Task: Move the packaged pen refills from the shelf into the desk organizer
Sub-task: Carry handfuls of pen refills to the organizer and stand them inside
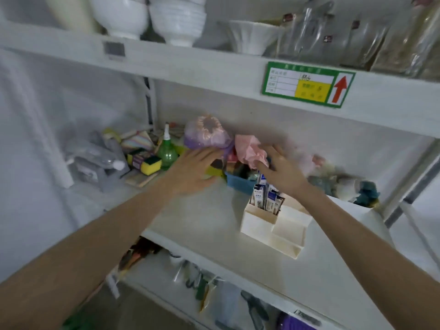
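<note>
Okay, middle shelf [209,217] of a white rack, both bare arms reaching in. Left hand [192,172] lies flat, palm down, fingers spread and loose, holding nothing — fingertips up against the purple wrapped bundle [207,134] and over a yellow-green container [214,171]. Right hand [279,171] reaches past the organizer toward the pink crumpled wrap [250,148]; fingers extended, touching or just beside it. Whether the right hand pinches anything — cannot tell, frame is blurred there.

Packaged pen refills [267,197] already stand upright in the back-left compartment of the white desk organizer [273,231], blue-and-white packs poking above the rim, just under the right wrist. Organizer sits on the shelf near its front edge; its lower front compartments look bare. A blue tray [238,183] sits just behind the organizer, between the two hands.

Left of the hands: green spray bottle [166,152], yellow-green sponge [151,165], grey plastic bags [95,160]. Far right of the shelf, a teal clump [367,192], blurred. Shelf above carries white bowls [147,17] and a green label with red arrow [308,84] on its front edge. Lower shelf holds bagged items, too blurred to name.
</note>
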